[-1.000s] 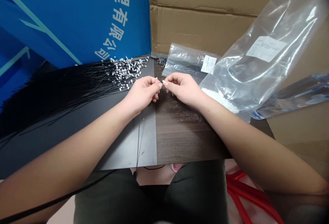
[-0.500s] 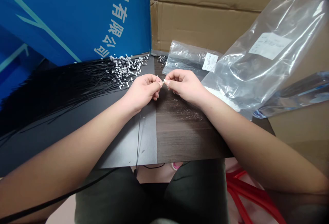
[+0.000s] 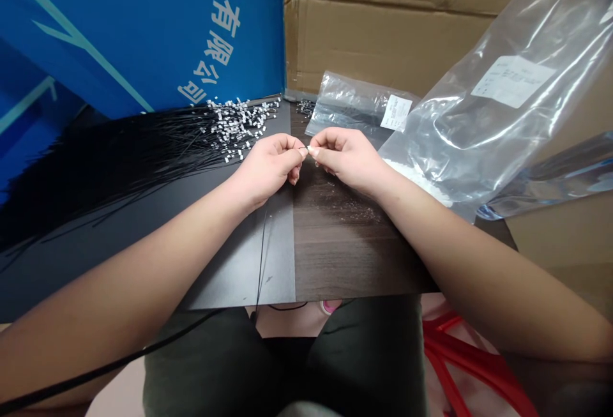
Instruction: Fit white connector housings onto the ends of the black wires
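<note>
My left hand (image 3: 269,168) pinches the top end of a thin black wire (image 3: 261,257) that hangs down off the table's near edge. My right hand (image 3: 345,158) is closed in a pinch right against the left fingertips, with a tiny white piece (image 3: 310,148) at its thumb tip. Both hands meet above the dark table (image 3: 335,251). To the left lies a wide bundle of black wires (image 3: 110,155) whose ends carry small white tags (image 3: 239,126).
A blue printed board (image 3: 143,27) and cardboard boxes (image 3: 383,27) stand behind the table. A small clear bag with a label (image 3: 354,107) lies at the back. A large clear plastic bag (image 3: 498,98) rises at the right. Something red (image 3: 460,359) is below the table's edge.
Both hands have stayed together in the same pinch. The view has shifted slightly, and the fingertips have drawn a bit closer.
</note>
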`<control>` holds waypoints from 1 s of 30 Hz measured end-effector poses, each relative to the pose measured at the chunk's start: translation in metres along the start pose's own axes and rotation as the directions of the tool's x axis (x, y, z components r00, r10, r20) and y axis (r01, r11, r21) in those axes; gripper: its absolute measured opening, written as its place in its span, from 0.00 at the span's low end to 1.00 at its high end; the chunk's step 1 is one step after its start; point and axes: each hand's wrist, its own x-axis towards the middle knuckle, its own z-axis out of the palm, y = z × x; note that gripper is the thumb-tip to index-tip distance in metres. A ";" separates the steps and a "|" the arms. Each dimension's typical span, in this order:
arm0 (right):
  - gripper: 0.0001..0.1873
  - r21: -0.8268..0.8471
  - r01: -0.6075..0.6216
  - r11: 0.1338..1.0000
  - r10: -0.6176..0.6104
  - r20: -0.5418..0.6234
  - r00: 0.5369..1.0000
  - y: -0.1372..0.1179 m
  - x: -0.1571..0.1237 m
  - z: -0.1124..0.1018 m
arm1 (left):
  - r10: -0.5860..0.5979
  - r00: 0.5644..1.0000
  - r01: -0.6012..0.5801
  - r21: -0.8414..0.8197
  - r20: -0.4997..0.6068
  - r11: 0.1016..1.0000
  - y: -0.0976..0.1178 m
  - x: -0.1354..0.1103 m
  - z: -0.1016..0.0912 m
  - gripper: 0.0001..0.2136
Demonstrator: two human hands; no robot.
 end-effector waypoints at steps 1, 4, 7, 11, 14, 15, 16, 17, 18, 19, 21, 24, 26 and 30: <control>0.05 -0.001 0.000 1.000 0.000 0.001 1.000 0.000 0.000 0.000 | 0.002 1.000 -0.002 0.002 0.000 1.000 0.000 0.000 0.000 0.06; 0.05 -0.007 -0.003 1.000 0.003 0.003 1.000 0.000 -0.001 0.000 | 0.006 1.000 -0.006 0.002 -0.001 1.000 0.000 0.000 0.001 0.06; 0.05 -0.011 -0.007 1.000 0.007 0.005 1.000 -0.001 -0.001 0.000 | 0.005 1.000 -0.005 0.005 -0.004 1.000 0.001 0.000 0.001 0.06; 0.05 -0.004 0.000 1.000 0.000 0.006 1.000 0.000 -0.001 0.000 | 0.006 1.000 -0.006 0.013 -0.003 1.000 0.001 0.000 0.001 0.06; 0.05 0.007 0.008 1.000 -0.008 0.002 1.000 0.001 -0.001 0.000 | 0.003 1.000 -0.003 0.013 -0.004 1.000 0.001 0.000 0.001 0.06; 0.05 0.009 0.009 1.000 -0.009 0.001 1.000 0.001 -0.001 0.000 | 0.001 1.000 -0.001 0.012 -0.005 1.000 0.002 0.000 0.001 0.06; 0.05 0.013 0.010 1.000 -0.010 0.001 1.000 0.001 0.000 0.000 | 0.000 1.000 0.000 0.010 -0.008 1.000 0.002 0.000 0.001 0.06; 0.05 0.017 0.011 1.000 -0.011 0.003 1.000 0.001 0.000 0.000 | -0.002 1.000 0.002 0.009 -0.010 1.000 0.002 -0.001 0.001 0.06; 0.05 0.021 0.013 1.000 -0.013 0.005 1.000 0.001 0.000 0.000 | -0.003 1.000 0.003 0.007 -0.012 1.000 0.002 -0.001 0.002 0.06; 0.06 0.025 0.016 1.000 -0.016 0.006 1.000 0.001 0.000 0.000 | -0.004 1.000 0.004 0.006 -0.014 1.000 0.002 -0.001 0.002 0.06; 0.06 0.033 0.018 0.999 -0.018 0.006 1.000 0.001 0.000 0.000 | -0.009 1.000 0.010 0.004 -0.018 1.000 0.001 -0.001 0.002 0.06; 0.06 0.042 0.009 0.999 -0.009 0.006 1.000 0.001 -0.001 0.000 | -0.014 1.000 0.014 0.001 -0.019 1.000 0.001 -0.001 0.002 0.06; 0.07 0.049 0.003 0.999 -0.003 0.008 1.000 0.001 -0.001 0.000 | -0.016 1.000 0.016 -0.002 -0.017 1.000 0.001 0.000 0.002 0.06; 0.07 0.059 0.003 0.998 -0.004 0.008 1.000 0.001 -0.001 -0.001 | -0.028 1.000 0.028 -0.030 -0.004 0.999 0.001 -0.001 0.002 0.06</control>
